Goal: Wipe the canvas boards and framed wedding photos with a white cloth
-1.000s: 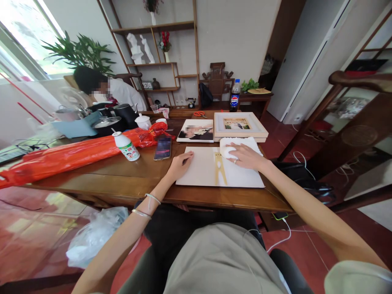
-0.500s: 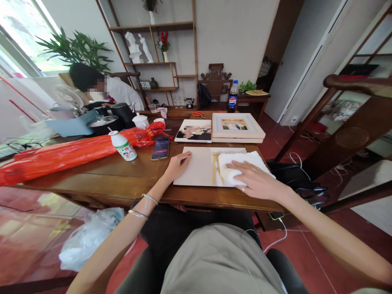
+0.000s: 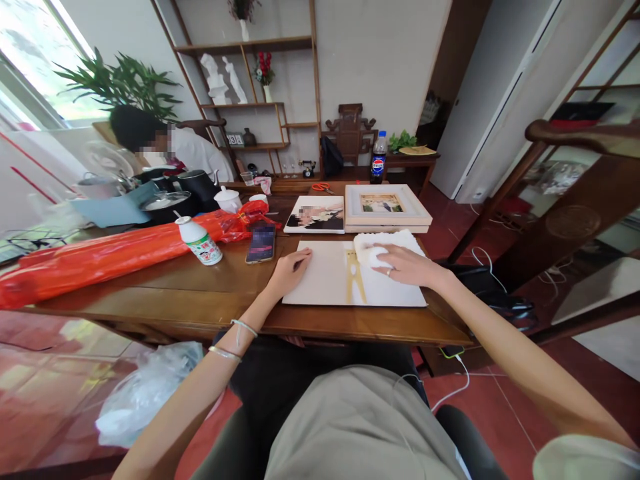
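A flat white panel (image 3: pixel 330 277) with a gold clip-like stand (image 3: pixel 354 273) lies face down on the wooden table (image 3: pixel 200 293). My left hand (image 3: pixel 291 269) rests on its near left corner, fingers curled and pressing down. My right hand (image 3: pixel 406 265) presses a folded white cloth (image 3: pixel 375 245) against the panel's far right part, fingers bent over the cloth. Behind the panel lie a framed picture (image 3: pixel 386 205) and an unframed photo print (image 3: pixel 316 215).
A phone (image 3: pixel 262 243), a small white bottle (image 3: pixel 198 239) and a long red plastic bag (image 3: pixel 100 257) lie to the left. Pots and a teapot (image 3: pixel 228 198) stand behind. Another person (image 3: pixel 165 148) sits at the far left. A cola bottle (image 3: pixel 378 157) and shelves stand behind.
My right hand slid the cloth toward me along the panel's right side, then back away to its far right part. My left hand stayed on the corner.
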`<state>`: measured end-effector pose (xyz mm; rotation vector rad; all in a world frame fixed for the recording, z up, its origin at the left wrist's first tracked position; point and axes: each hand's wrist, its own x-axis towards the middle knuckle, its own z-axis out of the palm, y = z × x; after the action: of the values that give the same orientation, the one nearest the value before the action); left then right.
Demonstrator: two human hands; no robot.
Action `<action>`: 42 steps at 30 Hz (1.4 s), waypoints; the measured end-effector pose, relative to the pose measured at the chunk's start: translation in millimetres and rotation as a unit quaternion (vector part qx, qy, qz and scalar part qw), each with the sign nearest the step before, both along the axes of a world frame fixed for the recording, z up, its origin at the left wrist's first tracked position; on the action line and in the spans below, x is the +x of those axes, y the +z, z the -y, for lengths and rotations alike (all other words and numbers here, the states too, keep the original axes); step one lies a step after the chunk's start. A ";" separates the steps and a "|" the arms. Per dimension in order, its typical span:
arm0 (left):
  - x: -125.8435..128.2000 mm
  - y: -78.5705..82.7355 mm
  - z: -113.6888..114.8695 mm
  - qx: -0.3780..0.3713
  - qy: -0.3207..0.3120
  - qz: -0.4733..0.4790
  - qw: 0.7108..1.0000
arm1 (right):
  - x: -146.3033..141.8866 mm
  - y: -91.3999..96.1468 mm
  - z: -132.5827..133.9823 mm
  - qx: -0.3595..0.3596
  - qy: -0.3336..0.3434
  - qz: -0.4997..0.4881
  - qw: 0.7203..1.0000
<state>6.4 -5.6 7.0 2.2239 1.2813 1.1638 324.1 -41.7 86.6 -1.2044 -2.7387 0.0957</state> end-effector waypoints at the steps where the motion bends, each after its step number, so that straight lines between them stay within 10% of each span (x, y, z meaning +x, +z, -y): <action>1: 0.2 -0.1 0.0 0.001 -0.001 0.002 1.000 | 0.9 0.6 12.3 -0.003 0.010 -0.007 1.000; 9: 0.8 -0.3 0.4 0.006 0.002 0.001 1.000 | -2.4 12.1 87.3 -0.044 0.028 -0.019 0.998; 22: 0.0 0.2 0.1 0.001 -0.001 0.002 1.000 | -12.4 -9.1 -24.9 0.015 -0.037 0.019 0.999; 34: 1.8 0.8 1.1 -0.003 0.000 0.000 1.000 | 0.0 13.6 107.2 -0.067 0.044 0.014 0.997; 42: 1.1 0.3 0.3 -0.004 0.001 0.007 1.000 | -3.7 4.9 19.4 -0.065 -0.073 0.002 0.995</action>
<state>7.4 -5.9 7.3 2.2061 1.2805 1.1692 320.3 -61.1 91.5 -1.4355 -2.6733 0.2592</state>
